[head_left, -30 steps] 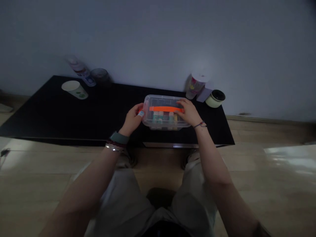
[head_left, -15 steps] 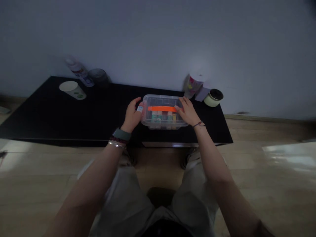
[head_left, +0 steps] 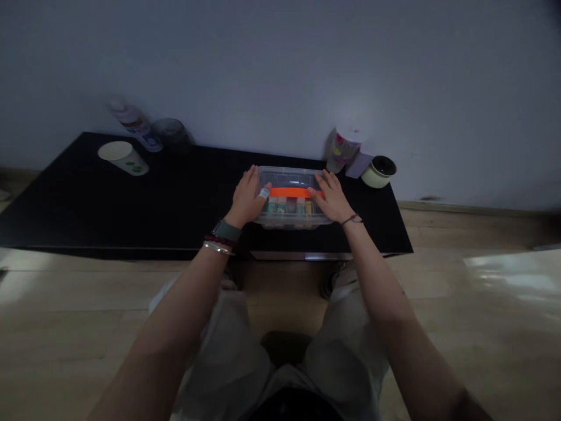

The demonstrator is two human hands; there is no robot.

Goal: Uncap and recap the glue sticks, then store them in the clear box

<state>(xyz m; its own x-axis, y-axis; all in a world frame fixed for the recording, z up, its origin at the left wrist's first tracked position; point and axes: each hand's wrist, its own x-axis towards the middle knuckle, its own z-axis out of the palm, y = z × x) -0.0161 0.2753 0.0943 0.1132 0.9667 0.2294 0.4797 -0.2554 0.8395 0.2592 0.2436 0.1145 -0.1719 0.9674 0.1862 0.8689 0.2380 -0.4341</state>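
A clear plastic storage box (head_left: 291, 218) with an orange handle (head_left: 290, 192) stands on a black tabletop, its lid on. Several small bottles with white and green parts (head_left: 280, 206) show through its front. My left hand (head_left: 250, 197) grips the box's left end, thumb on the lid beside the handle and fingers along the edge. At the right end my right hand (head_left: 332, 196) holds the box too, thumb at the handle's tip and fingers over the far corner. What lies under both palms is hidden.
To the left on the black table (head_left: 175, 204) are a white paper cup (head_left: 125, 159), a labelled bottle (head_left: 137, 127) and a dark round container (head_left: 172, 134). Behind the box's right end stand a patterned cup (head_left: 342, 151), a small pale box (head_left: 359, 164) and a cream pot with dark top (head_left: 377, 174).
My left hand has moved right and further onto the lid, its thumb now next to the orange handle. My right hand stays at the right end. The box has barely shifted.
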